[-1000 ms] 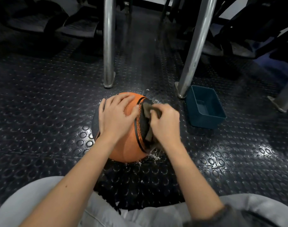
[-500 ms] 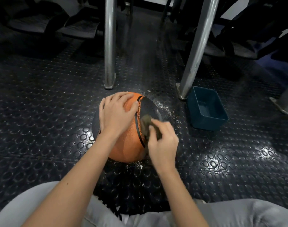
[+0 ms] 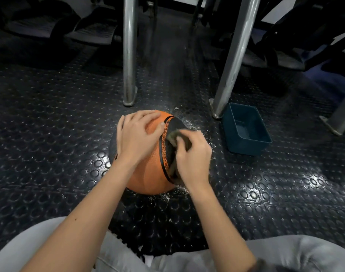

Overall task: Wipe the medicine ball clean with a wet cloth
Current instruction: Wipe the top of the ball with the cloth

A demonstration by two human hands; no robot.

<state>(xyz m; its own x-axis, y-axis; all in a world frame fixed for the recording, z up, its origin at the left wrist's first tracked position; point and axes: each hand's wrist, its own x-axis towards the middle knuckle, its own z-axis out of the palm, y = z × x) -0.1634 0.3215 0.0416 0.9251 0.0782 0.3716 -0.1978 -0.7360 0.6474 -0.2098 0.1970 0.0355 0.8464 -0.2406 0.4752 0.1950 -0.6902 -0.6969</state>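
Note:
An orange medicine ball (image 3: 148, 173) with black side panels sits on the studded black floor right in front of my knees. My left hand (image 3: 136, 136) lies spread over the ball's top, fingers fairly straight, steadying it. My right hand (image 3: 193, 156) grips a dark grey-green cloth (image 3: 174, 135) and presses it against the ball's black right panel. Most of the cloth is hidden under the fingers; a strip hangs down along the orange-black seam. White specks and wet spots lie on the floor around the ball.
A dark teal plastic tub (image 3: 246, 130) stands on the floor to the right of the ball. Two metal legs (image 3: 129, 55) (image 3: 232, 61) rise just behind the ball. Gym equipment bases fill the back. My grey-trousered knees are at the bottom.
My right hand with the cloth slid down the black panel, then back up toward its top. My left hand stayed on the ball's top.

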